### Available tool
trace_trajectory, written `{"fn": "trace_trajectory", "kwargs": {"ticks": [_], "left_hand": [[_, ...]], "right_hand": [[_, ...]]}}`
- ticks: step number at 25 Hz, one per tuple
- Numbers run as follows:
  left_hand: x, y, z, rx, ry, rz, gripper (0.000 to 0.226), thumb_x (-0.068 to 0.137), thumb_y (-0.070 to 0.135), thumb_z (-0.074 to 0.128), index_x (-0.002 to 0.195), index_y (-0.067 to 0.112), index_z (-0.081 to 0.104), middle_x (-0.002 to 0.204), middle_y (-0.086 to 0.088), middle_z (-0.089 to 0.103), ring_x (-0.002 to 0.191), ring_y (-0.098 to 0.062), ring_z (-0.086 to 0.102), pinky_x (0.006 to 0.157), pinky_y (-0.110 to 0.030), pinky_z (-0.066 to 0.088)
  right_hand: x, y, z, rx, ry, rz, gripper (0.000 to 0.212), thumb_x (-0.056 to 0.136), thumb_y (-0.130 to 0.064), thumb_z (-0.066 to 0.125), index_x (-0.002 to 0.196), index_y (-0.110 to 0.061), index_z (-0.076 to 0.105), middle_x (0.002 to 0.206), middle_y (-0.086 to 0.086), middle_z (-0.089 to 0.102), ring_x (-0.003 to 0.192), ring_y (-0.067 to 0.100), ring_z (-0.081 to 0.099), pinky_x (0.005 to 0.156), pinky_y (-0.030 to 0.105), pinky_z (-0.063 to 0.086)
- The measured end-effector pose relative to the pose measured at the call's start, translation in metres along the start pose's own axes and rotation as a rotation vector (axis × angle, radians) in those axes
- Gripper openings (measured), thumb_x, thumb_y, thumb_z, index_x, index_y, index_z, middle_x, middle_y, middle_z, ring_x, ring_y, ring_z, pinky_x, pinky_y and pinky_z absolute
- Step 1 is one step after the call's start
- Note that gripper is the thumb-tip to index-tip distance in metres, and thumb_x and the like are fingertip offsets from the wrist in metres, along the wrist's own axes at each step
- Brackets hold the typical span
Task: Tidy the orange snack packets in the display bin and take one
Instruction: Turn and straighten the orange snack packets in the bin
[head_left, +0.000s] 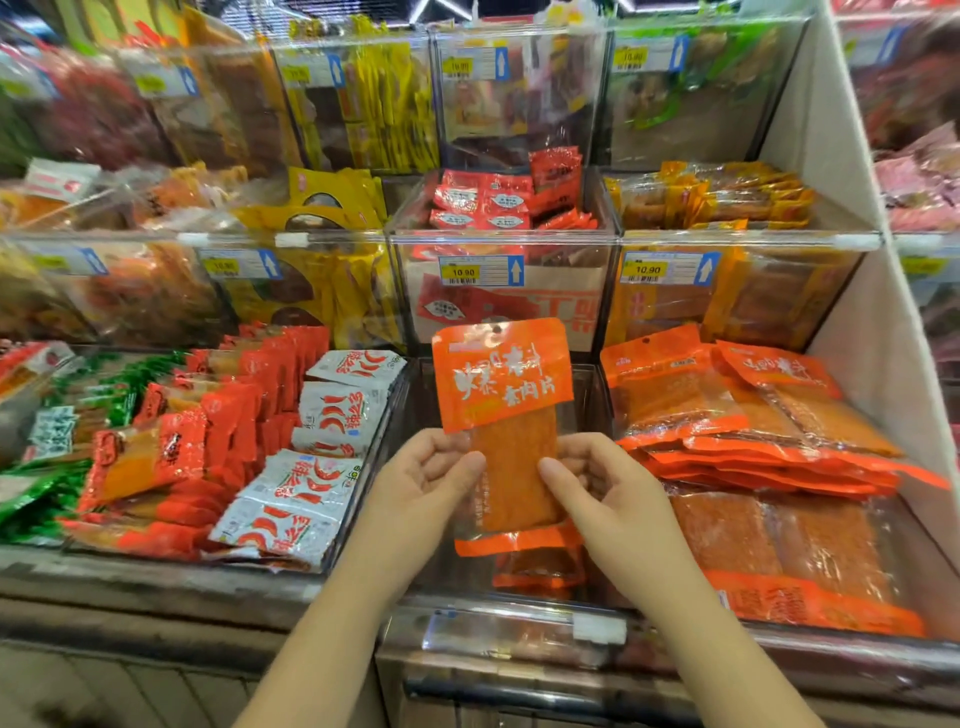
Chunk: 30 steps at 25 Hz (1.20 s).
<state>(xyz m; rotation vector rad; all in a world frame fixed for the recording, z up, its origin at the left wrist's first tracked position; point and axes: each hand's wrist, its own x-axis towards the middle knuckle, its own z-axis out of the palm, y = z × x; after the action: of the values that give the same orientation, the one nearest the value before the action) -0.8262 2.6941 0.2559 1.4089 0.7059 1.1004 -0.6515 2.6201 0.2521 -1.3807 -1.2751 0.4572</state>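
Pinching the orange snack packet (501, 376) on either side: left hand (434, 475), right hand (605, 486) (thumbs in front). Held upright over the display bin (493, 605).

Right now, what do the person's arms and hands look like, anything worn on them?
Both bare: the left hand and right hand show no gloves, rings or watch, and no sleeve covers the left forearm or right forearm in view.
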Motion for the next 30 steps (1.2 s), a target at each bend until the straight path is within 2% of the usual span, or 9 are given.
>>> {"fn": "trace_trajectory", "kwargs": {"ticks": [3,7,11,15,18,20,23,27,30], "left_hand": [[-0.001,0.000,-0.002,-0.034,-0.009,0.021,0.032,0.084,0.026,0.063,0.112,0.012,0.063,0.100,-0.006,0.078,0.089,-0.014,0.073,0.075,-0.025,0.060],[-0.001,0.002,-0.001,-0.062,0.008,0.003,0.030,0.082,0.028,0.066,0.108,0.015,0.066,0.093,-0.007,0.077,0.080,-0.016,0.070,0.066,-0.026,0.060],[-0.003,0.002,-0.002,-0.042,-0.004,0.007,0.033,0.081,0.029,0.066,0.112,0.016,0.066,0.097,-0.009,0.078,0.085,-0.018,0.073,0.068,-0.028,0.062],[-0.003,-0.001,0.002,-0.080,0.044,0.041,0.038,0.083,0.018,0.071,0.120,0.019,0.060,0.102,-0.008,0.077,0.091,-0.017,0.075,0.069,-0.027,0.061],[-0.002,-0.012,-0.002,0.359,0.204,0.262,0.041,0.088,0.014,0.077,0.121,0.030,0.059,0.118,0.008,0.065,0.110,-0.007,0.066,0.086,-0.026,0.058],[-0.004,-0.013,0.000,0.590,0.062,0.355,0.035,0.091,0.029,0.073,0.123,0.035,0.061,0.122,0.018,0.059,0.117,-0.001,0.060,0.092,-0.024,0.055],[-0.006,-0.007,0.007,0.422,-0.283,0.111,0.053,0.089,0.052,0.064,0.138,0.037,0.051,0.129,0.019,0.063,0.120,0.003,0.060,0.092,-0.019,0.053],[-0.003,-0.003,-0.001,0.208,-0.189,-0.015,0.035,0.096,0.044,0.056,0.130,0.036,0.060,0.120,0.011,0.073,0.113,-0.011,0.069,0.095,-0.030,0.055],[-0.002,-0.001,-0.003,0.035,-0.185,-0.053,0.035,0.097,0.036,0.055,0.130,0.028,0.063,0.122,0.002,0.073,0.114,-0.018,0.069,0.097,-0.038,0.055]], "right_hand": [[-0.003,0.000,-0.004,0.047,-0.008,0.015,0.004,0.097,-0.035,0.065,0.100,-0.035,0.068,0.093,-0.007,0.072,0.088,0.015,0.068,0.082,0.042,0.059],[-0.004,-0.005,-0.006,0.098,-0.053,0.035,0.014,0.101,-0.037,0.056,0.103,-0.035,0.070,0.090,-0.007,0.075,0.083,0.007,0.070,0.071,0.025,0.057],[-0.005,-0.007,-0.006,0.192,-0.100,0.066,0.016,0.102,-0.031,0.056,0.112,-0.028,0.069,0.094,-0.009,0.078,0.090,0.004,0.073,0.075,0.020,0.058],[-0.006,-0.008,-0.006,0.166,-0.087,0.053,0.014,0.102,-0.033,0.055,0.108,-0.029,0.068,0.084,-0.013,0.075,0.077,-0.001,0.070,0.065,0.017,0.053],[-0.006,-0.005,-0.004,0.140,-0.008,0.015,0.013,0.103,-0.033,0.055,0.109,-0.032,0.067,0.090,-0.015,0.076,0.082,-0.002,0.070,0.068,0.020,0.054],[-0.007,-0.004,-0.004,0.107,0.027,-0.011,0.015,0.104,-0.035,0.053,0.113,-0.037,0.066,0.098,-0.017,0.075,0.093,0.000,0.071,0.077,0.023,0.056],[-0.011,-0.006,-0.005,0.000,-0.107,-0.058,0.027,0.105,-0.042,0.045,0.118,-0.044,0.068,0.106,-0.023,0.073,0.103,-0.003,0.067,0.085,0.019,0.053],[-0.008,0.001,-0.002,0.008,0.004,-0.065,0.024,0.101,-0.039,0.055,0.123,-0.042,0.065,0.113,-0.018,0.069,0.108,-0.001,0.064,0.087,0.024,0.056],[-0.004,0.005,0.000,0.016,0.040,-0.023,0.042,0.095,-0.037,0.067,0.135,-0.037,0.055,0.112,-0.020,0.064,0.106,0.000,0.063,0.087,0.027,0.056]]}}
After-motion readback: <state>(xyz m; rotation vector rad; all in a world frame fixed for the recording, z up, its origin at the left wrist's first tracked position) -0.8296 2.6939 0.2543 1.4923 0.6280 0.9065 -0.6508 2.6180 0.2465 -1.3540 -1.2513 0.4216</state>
